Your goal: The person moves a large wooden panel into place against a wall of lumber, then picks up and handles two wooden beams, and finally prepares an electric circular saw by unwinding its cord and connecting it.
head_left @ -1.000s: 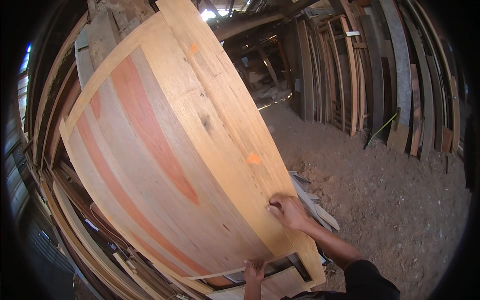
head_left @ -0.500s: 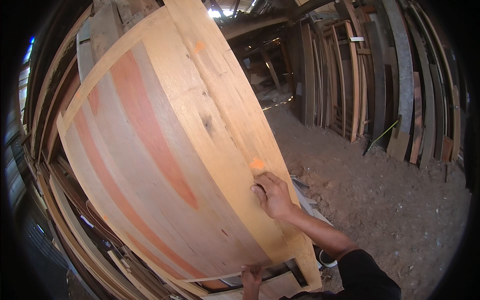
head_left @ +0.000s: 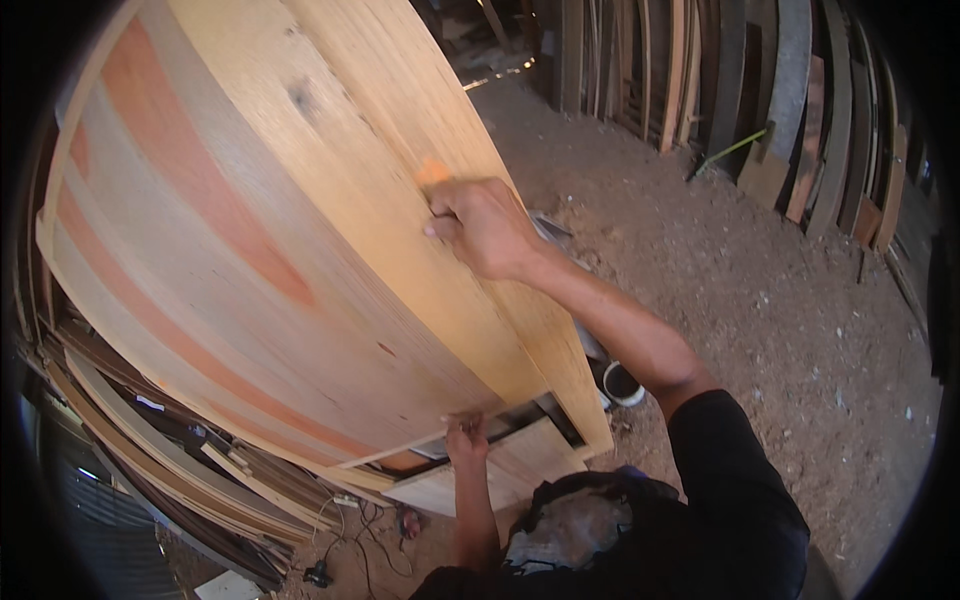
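A large wooden panel (head_left: 330, 250), pale with reddish streaks and a yellowish border board (head_left: 400, 110), slants across the left and middle. My right hand (head_left: 485, 228) is closed against the border, its fingers curled beside an orange patch (head_left: 434, 172) and partly over it. Whatever those fingers may hold is hidden. Lower down, my left hand (head_left: 467, 437) is closed on the panel's bottom edge, above a dark gap. Below that gap lies another pale board (head_left: 510, 465).
Long planks and frames (head_left: 690, 70) lean along the far right. Stacked timber strips (head_left: 150, 430) lie to the left of the panel. A white bucket (head_left: 622, 384) stands by its right edge, and cables (head_left: 365, 535) lie on the dirt floor (head_left: 700, 270).
The view has shifted, bringing more floor and my torso into sight. My right hand has moved up along the border onto the orange patch's edge. My left hand stays at the bottom edge.
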Available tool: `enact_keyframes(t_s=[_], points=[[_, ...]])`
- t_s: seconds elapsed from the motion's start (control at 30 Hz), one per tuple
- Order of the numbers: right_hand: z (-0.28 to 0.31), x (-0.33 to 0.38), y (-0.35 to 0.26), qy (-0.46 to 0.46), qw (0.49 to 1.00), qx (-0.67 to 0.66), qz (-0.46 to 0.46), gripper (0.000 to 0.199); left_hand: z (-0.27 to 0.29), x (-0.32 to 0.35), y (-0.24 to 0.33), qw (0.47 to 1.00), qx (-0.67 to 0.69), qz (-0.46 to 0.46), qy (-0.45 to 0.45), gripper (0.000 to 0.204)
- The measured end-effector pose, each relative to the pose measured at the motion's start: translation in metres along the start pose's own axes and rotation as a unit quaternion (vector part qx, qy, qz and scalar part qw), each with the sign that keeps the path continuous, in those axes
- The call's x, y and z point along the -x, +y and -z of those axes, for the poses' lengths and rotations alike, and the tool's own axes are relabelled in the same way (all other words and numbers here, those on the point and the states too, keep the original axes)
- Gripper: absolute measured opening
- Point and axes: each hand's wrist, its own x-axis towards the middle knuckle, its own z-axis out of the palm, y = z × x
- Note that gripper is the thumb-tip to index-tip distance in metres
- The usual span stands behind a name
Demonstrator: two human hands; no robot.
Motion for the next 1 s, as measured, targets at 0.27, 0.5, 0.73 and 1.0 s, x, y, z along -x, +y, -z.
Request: enact_keyframes(t_s=[0.27, 0.5, 0.73, 1.0], points=[[-0.013, 0.012, 0.003, 0.046, 0.998, -0.028, 0.015, 0.024, 0.019, 0.003, -0.005, 1.0, 0.003, -0.004, -0.008, 0.047], [-0.01, 0.006, 0.003, 0.007, 1.0, -0.002, -0.002, 0.029, -0.001, 0.019, 0.003, 1.0, -0.019, 0.004, 0.025, 0.055], [-0.005, 0.008, -0.001, -0.002, 0.998, -0.046, -0.044, 0.029, -0.01, 0.019, 0.004, 1.0, -0.004, 0.011, 0.014, 0.062], [-0.025, 0.009, 0.015, 0.024, 0.999, 0.016, 0.046, 0.022, 0.007, 0.017, -0.002, 0.999, 0.028, 0.007, 0.015, 0.03]])
